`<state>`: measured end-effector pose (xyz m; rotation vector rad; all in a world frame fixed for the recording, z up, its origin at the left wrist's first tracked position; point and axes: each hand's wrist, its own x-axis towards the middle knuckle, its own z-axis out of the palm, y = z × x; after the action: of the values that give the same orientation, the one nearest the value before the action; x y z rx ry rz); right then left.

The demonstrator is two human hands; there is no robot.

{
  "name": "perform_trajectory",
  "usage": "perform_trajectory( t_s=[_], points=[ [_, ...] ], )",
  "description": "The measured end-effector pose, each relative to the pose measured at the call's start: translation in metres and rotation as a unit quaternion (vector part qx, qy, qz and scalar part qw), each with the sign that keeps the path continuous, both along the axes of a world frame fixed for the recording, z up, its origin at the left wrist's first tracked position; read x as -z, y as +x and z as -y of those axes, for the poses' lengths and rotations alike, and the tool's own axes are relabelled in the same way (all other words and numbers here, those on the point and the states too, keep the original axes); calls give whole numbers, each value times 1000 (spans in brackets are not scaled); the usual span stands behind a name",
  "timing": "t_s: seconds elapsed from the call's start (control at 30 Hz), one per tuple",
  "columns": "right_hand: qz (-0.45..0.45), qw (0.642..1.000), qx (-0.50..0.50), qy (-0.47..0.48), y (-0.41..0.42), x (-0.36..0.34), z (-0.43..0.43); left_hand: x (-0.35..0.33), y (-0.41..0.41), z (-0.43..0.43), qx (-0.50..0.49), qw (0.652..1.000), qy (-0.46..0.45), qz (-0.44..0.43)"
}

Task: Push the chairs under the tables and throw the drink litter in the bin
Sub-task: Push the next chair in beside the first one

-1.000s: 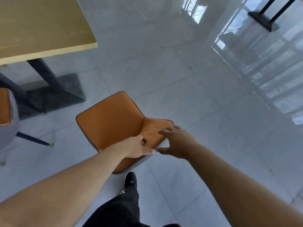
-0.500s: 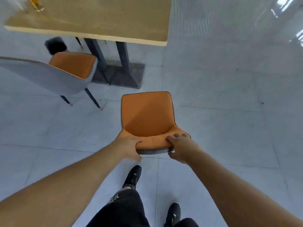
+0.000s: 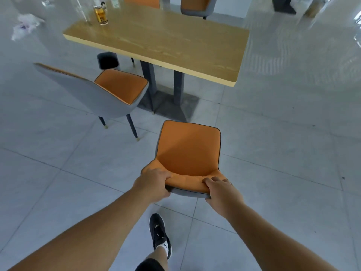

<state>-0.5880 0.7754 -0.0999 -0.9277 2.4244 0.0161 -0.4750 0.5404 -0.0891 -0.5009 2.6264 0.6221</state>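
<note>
Two chairs on the near side are not yet tucked under the desk (image 3: 175,42). Your left hand (image 3: 154,184) and right hand (image 3: 222,190) each grip the backrest top of the orange chair (image 3: 189,151) at frame center, well short of the desk. The second chair (image 3: 109,90), center left, stands angled out. A drink can (image 3: 101,15) waits upper left; the bin (image 3: 108,60) sits below it.

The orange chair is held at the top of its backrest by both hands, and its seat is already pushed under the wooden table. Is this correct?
Not quite. Both the left hand and the right hand do grip the top of the backrest of the orange chair, but the head view shows its seat out on the open floor, short of the wooden table, not under it.
</note>
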Motion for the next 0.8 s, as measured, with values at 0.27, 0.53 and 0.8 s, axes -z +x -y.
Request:
perform_trajectory(
  t_s=[0.27, 0.53, 0.8],
  points=[
    [3, 1000, 16, -1, -82, -5, 117, 0, -86, 117, 19, 1000, -17, 12],
    [-12, 999, 32, -21, -165, 2, 216, 1, -180, 225, 41, 999, -16, 23],
    [-3, 998, 62, -9, -241, 1, 278, 2, -256, 281, 41, 999, -5, 33]
  ],
)
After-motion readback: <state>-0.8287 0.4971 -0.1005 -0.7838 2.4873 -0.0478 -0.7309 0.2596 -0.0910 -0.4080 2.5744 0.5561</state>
